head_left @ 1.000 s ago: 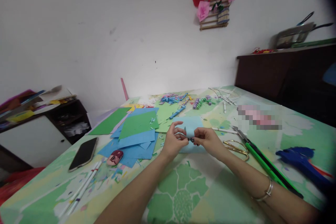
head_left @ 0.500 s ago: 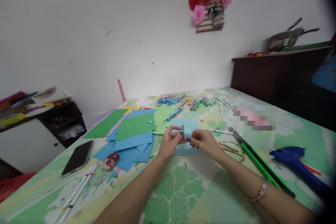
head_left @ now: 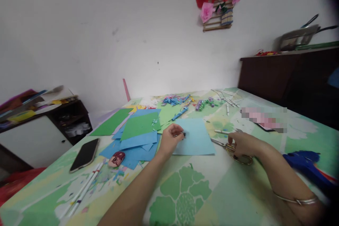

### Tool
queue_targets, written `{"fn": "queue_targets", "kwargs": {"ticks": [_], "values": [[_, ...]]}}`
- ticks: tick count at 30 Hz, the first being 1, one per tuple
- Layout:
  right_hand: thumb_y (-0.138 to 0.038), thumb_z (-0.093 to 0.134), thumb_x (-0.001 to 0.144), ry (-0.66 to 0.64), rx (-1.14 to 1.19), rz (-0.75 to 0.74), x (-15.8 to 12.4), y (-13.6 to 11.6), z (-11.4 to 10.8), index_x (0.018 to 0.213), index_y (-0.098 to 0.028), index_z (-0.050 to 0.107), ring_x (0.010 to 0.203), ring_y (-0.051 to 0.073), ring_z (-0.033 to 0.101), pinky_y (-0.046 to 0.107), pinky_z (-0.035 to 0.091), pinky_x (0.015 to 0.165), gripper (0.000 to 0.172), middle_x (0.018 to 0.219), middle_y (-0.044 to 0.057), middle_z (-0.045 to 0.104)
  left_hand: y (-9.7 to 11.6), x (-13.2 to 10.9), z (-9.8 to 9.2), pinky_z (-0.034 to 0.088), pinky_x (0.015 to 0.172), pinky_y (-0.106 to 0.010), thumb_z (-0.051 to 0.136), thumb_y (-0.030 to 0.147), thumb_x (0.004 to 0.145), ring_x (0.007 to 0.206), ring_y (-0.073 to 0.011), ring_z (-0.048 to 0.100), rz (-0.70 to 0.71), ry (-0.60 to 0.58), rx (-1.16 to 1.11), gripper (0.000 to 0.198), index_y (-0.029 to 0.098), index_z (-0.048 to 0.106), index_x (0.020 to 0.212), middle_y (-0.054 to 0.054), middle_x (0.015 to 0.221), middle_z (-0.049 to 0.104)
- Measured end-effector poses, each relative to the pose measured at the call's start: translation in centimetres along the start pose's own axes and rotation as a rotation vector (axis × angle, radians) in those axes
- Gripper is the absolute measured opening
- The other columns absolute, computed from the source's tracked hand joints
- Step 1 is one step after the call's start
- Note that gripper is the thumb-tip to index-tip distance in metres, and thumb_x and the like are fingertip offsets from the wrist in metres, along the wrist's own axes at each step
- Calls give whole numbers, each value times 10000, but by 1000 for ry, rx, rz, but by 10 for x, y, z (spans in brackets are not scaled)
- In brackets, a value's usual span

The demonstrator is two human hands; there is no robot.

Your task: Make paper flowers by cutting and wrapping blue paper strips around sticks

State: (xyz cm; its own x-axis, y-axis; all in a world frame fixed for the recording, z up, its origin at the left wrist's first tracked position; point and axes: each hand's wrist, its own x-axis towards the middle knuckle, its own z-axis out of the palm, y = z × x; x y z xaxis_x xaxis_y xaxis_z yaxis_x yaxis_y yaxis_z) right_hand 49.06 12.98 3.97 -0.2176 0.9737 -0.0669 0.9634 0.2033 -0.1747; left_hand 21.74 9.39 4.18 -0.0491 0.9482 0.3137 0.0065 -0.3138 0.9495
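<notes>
My left hand [head_left: 171,139] hovers at the left edge of a pale blue sheet of paper [head_left: 197,143], thumb and fingertips pinched together. Whatever lies in that pinch is too small or hidden to make out. To the right, my right hand [head_left: 242,145] grips the gold handles of a pair of scissors [head_left: 229,147] lying on the table. The scissors' blades point left, towards the sheet's right edge. A white stick [head_left: 221,132] lies just behind them. My right hand and arm hide most of the green utility knife seen earlier.
On the left are green sheets [head_left: 140,127], blue sheets [head_left: 139,144], a phone [head_left: 84,154], a dark red and pink object [head_left: 117,159] and white sticks [head_left: 84,187]. Curled paper pieces [head_left: 173,100] lie at the back. A blue tool [head_left: 308,166] sits at the right.
My right hand has left the small piece of paper both hands held, moved right and taken hold of the scissors' handles. My left hand stays over the sheet. The view has shifted slightly.
</notes>
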Motion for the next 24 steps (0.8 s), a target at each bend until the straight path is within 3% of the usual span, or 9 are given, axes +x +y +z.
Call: {"fn": "queue_targets", "kwargs": {"ticks": [5, 10, 13, 17, 19, 24], "values": [[-108, 602, 425, -56, 67, -74, -1, -4, -2, 795, -186, 615, 702, 229, 569, 232, 341, 468, 378, 736, 71, 601, 5, -1, 0, 426, 605, -204, 640, 103, 561, 610, -78, 537, -5, 8, 0, 167, 137, 582, 714, 8, 683, 589], [-201, 592, 562, -121, 518, 35, -5, 0, -18, 861, -148, 591, 426, 135, 508, 235, 354, 404, 304, 547, 43, 599, 9, -1, -2, 430, 552, -196, 604, 92, 567, 561, -76, 555, -32, 5, 3, 192, 132, 614, 755, -5, 734, 608], [-297, 622, 621, -21, 804, 29, -9, -11, -28, 915, -142, 590, 371, 89, 420, 219, 310, 364, 334, 504, 16, 560, 11, -1, -2, 447, 544, -202, 596, 92, 573, 547, -81, 563, -46, 1, -7, 206, 129, 622, 773, -10, 732, 612], [-483, 595, 671, 87, 1130, -156, -16, -47, -25, 885, -158, 568, 357, 62, 309, 204, 227, 339, 390, 433, -61, 389, 11, -1, -2, 476, 573, -214, 609, 97, 570, 552, -78, 544, -21, 1, -51, 227, 131, 634, 793, -5, 699, 611], [-544, 549, 685, -11, 1218, -254, -19, -65, -16, 734, -162, 536, 347, 59, 294, 207, 218, 337, 386, 422, -71, 338, 10, 0, -3, 487, 576, -222, 615, 102, 567, 554, -76, 536, -13, 2, -64, 244, 136, 637, 807, -8, 720, 614], [-467, 626, 648, -286, 1007, -377, -21, -80, 2, 545, -171, 456, 323, 61, 337, 202, 213, 334, 356, 380, -62, 377, 10, 2, -8, 495, 569, -221, 616, 94, 558, 563, -68, 516, -7, 3, -55, 275, 132, 641, 829, -30, 820, 620]]}}
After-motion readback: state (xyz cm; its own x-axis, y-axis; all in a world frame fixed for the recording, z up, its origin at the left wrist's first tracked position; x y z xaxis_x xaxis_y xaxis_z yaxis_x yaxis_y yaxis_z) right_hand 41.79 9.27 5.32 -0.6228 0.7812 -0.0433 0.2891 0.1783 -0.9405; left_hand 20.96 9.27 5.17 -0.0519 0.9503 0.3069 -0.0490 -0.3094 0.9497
